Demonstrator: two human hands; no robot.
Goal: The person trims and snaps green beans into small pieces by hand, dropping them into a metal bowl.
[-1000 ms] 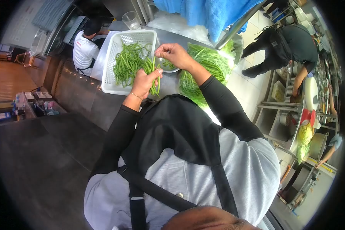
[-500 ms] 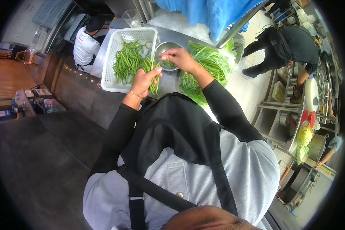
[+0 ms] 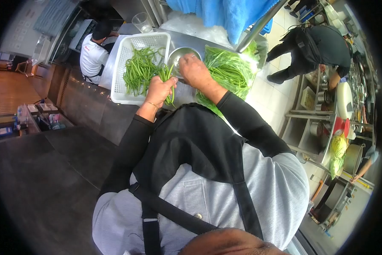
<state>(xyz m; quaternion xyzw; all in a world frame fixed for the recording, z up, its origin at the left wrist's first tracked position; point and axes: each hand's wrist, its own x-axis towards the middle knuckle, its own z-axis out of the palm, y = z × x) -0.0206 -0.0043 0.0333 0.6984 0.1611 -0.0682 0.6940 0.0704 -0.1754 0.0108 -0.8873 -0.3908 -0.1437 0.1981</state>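
Leftmost, a white basket [image 3: 121, 63] of green beans [image 3: 138, 70] sits on the steel desk [image 3: 186, 92]. Next, the left hand [image 3: 160, 90] has its fingers clamped round a bunch of beans [image 3: 169, 80] at the basket's edge. Beside it the right hand [image 3: 194, 70], fingers curled together, reaches over a metal bowl [image 3: 179, 55], with the loose bean pile [image 3: 229, 72] just right.

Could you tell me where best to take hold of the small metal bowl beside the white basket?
Probably the bowl's far rim, from above: it sits upright and open, the right hand covers its near edge, and the basket crowds its left.
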